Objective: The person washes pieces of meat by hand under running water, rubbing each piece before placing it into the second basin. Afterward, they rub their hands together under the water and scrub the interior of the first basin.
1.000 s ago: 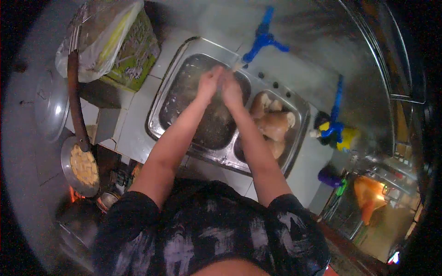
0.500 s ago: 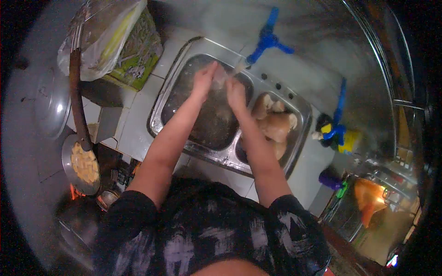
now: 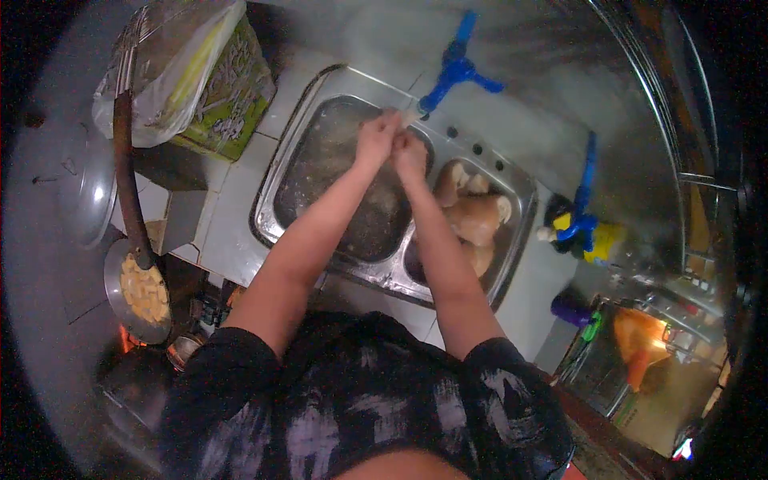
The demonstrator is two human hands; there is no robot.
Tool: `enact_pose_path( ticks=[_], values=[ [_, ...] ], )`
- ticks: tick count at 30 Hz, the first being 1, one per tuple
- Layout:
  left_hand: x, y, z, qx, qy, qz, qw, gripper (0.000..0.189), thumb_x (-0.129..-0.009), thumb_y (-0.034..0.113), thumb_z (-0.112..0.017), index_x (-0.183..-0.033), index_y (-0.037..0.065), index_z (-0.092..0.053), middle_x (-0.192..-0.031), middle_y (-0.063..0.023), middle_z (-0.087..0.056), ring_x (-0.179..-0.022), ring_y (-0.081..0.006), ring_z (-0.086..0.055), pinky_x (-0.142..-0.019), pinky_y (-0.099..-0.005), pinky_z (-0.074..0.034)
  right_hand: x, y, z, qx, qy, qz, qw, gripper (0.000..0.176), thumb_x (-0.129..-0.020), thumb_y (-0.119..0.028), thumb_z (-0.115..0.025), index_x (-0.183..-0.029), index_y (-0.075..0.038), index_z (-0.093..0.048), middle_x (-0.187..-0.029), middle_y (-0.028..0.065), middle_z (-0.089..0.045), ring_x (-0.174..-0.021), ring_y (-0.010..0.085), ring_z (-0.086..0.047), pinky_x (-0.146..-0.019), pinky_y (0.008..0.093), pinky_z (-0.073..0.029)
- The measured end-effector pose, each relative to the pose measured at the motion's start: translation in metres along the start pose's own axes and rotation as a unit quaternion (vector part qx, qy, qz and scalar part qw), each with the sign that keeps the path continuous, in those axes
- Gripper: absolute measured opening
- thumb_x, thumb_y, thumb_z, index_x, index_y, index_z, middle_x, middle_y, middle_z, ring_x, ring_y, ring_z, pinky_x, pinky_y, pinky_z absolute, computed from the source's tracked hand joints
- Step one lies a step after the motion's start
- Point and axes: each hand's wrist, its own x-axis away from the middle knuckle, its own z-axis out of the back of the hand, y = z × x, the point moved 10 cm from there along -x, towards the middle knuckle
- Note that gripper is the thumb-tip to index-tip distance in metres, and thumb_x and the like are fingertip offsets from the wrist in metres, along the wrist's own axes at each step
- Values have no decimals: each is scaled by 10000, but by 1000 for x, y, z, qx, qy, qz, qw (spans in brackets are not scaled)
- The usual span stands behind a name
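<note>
Both my hands meet over the upper right part of the left sink basin (image 3: 336, 232), close below the blue tap (image 3: 428, 102). My left hand (image 3: 378, 142) has its fingers bent toward the tap's outlet. Right beside it, my right hand (image 3: 409, 154) is closed. A small pale, blurred patch shows at the fingertips near the tap; what it is I cannot make out. Several pieces of raw chicken (image 3: 478, 220) lie in the right basin, partly behind my right forearm.
A pan (image 3: 144, 292) of yellowish pieces sits over a flame at the left. Above it stands a green box (image 3: 232, 116) with a plastic bag. A yellow-labelled bottle (image 3: 606, 242) and a purple container (image 3: 570, 310) are on the right.
My hands have come together and my left hand has moved right, toward the tap. The pale translucent item seen between them earlier is now mostly hidden. The view has shifted slightly.
</note>
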Motion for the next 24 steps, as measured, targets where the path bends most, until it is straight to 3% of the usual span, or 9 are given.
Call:
enact_pose_path(
  ticks=[1,3,6,9,10,12,13,15,24],
  values=[
    [0,-1,1,0,0,0,1000,357,-791,337,-549,-773,-13,-619,-655,-105,-610,-575,-175,-538,-578,-310,-427,-1,5,-3,0,0,0,1000,284,-816,-253,-442,-821,-3,-575,-735,213,-584,-700,357,-577,-644,447,-426],
    [-1,-9,0,104,-19,41,994,368,-815,340,-534,-918,-3,-617,-861,-79,-626,-761,-154,-555,-701,-269,-424,-2,14,-4,-14,15,-5,1000,284,-796,-262,-465,-812,-2,-578,-710,212,-582,-656,366,-573,-637,445,-430],
    [7,12,10,130,-34,120,984,387,-814,334,-537,-983,-9,-595,-943,-90,-611,-864,-156,-546,-775,-270,-406,8,20,-3,-12,-34,-56,998,273,-782,-257,-492,-802,0,-582,-740,219,-584,-697,373,-574,-663,443,-437],
    [-5,-1,9,136,-38,106,984,416,-801,353,-549,-1005,-7,-585,-945,-89,-607,-890,-160,-537,-813,-270,-387,2,45,-11,-57,7,-45,997,295,-799,-275,-496,-874,-1,-571,-810,231,-580,-743,379,-566,-681,440,-434],
    [-4,-2,8,135,-39,106,984,416,-801,353,-549,-1005,-7,-585,-945,-89,-607,-890,-160,-537,-813,-270,-387,6,27,-5,-57,7,-46,997,295,-799,-275,-496,-874,-1,-571,-810,231,-580,-743,379,-566,-681,440,-434],
    [-1,3,10,173,-13,91,981,363,-805,337,-549,-879,-9,-628,-755,-34,-606,-669,-90,-506,-594,-235,-396,14,-11,20,-151,88,6,985,304,-842,-267,-446,-946,5,-537,-874,238,-566,-802,389,-546,-707,438,-422],
    [2,6,8,173,-15,92,980,363,-805,337,-549,-879,-9,-628,-755,-34,-606,-669,-90,-506,-594,-235,-396,13,-6,18,-150,89,4,985,304,-842,-267,-446,-946,5,-537,-874,238,-566,-802,389,-546,-707,438,-422],
    [6,5,7,196,-10,132,972,403,-805,352,-548,-974,-11,-593,-912,-83,-605,-832,-165,-534,-778,-274,-400,14,-29,23,-56,126,122,983,301,-875,-245,-390,-975,15,-504,-893,234,-559,-822,396,-530,-719,432,-412],
    [2,-8,-4,147,11,83,986,388,-807,352,-548,-911,-16,-614,-838,-64,-610,-750,-141,-533,-685,-287,-420,12,-21,19,-2,110,69,991,213,-847,-163,-388,-858,9,-513,-823,225,-558,-754,415,-522,-647,461,-404]
  ],
)
